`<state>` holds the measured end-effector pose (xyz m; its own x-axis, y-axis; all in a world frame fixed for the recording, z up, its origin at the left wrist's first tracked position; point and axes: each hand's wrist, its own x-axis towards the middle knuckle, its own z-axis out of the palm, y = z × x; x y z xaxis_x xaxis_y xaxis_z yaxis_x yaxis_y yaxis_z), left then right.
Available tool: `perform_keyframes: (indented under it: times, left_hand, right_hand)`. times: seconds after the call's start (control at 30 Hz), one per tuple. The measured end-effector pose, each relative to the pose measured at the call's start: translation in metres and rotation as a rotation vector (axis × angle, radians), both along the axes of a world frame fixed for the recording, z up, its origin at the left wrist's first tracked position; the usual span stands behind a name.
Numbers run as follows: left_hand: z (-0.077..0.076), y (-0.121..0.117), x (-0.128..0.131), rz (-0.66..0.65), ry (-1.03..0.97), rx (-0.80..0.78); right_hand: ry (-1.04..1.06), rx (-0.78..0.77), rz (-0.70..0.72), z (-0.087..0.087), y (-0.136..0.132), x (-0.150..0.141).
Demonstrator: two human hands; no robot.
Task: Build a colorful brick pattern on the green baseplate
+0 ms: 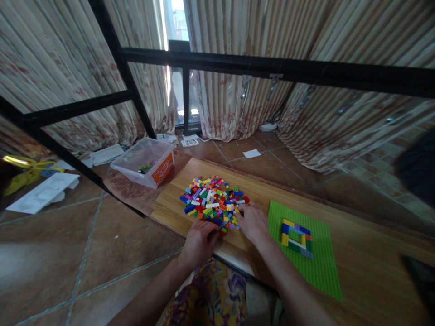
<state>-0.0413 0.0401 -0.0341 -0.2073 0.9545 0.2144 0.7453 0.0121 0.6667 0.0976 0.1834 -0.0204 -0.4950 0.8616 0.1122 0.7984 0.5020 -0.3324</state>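
Observation:
A heap of mixed toy building bricks (212, 199) in many colours lies on the wooden board in front of me. At its near edge is my left hand (200, 237), fingers curled in and touching the bricks; what they hold, if anything, is hidden. My right hand (253, 220) reaches the heap's right edge with thumb and fingers pinched together near a small dark piece too small to make out. Right of that hand lies a green baseplate (321, 267), bearing a square ring of yellow, blue, green, orange and grey bricks (287, 240) with an open middle.
Beyond the heap, to the left, stands a clear plastic box (136, 170) with an orange label and a few pieces inside. The wooden board (367, 253) runs to the right. A black metal frame (238, 61) crosses before striped curtains (231, 104). White packaging (42, 192) lies on the tiled floor.

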Motion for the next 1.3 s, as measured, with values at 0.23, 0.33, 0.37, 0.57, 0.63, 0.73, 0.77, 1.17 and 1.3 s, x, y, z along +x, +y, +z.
perform_keyframes:
  times: [0.23, 0.33, 0.37, 0.57, 0.63, 0.73, 0.77, 1.17, 1.3]
  left_hand:
    - [0.003, -0.002, -0.009, 0.024, -0.055, -0.001]
    - [0.006, -0.002, -0.008, 0.054, -0.081, 0.016]
    - [0.008, -0.002, -0.006, 0.067, -0.097, 0.025]
    - [0.030, 0.023, 0.026, 0.050, -0.463, 0.028]
    - [0.035, 0.036, 0.041, 0.022, -0.651, 0.006]
    - [0.035, 0.047, 0.060, -0.022, -0.860, -0.051]
    - [0.034, 0.049, 0.065, -0.048, -0.903, -0.083]
    - [0.034, 0.058, 0.121, -0.230, -1.358, -0.430]
    - [0.027, 0.072, 0.136, -0.210, -1.308, -0.453]
  right_hand:
    - [-0.037, 0.010, 0.031, 0.003, 0.007, 0.000]
    - [-0.012, 0.010, 0.022, 0.007, 0.002, 0.006]
    - [0.026, 0.000, 0.010, 0.009, -0.002, 0.009]
    - [0.469, -0.221, -0.049, 0.027, -0.043, 0.028]
    - [0.549, -0.267, -0.100, 0.031, -0.060, 0.034]
    - [0.648, -0.280, -0.192, 0.031, -0.080, 0.048]
    - [0.687, -0.298, -0.200, 0.030, -0.084, 0.055]
    - [0.720, -0.391, -0.147, 0.021, -0.085, 0.143]
    - [0.615, -0.238, -0.129, 0.019, -0.062, 0.163]
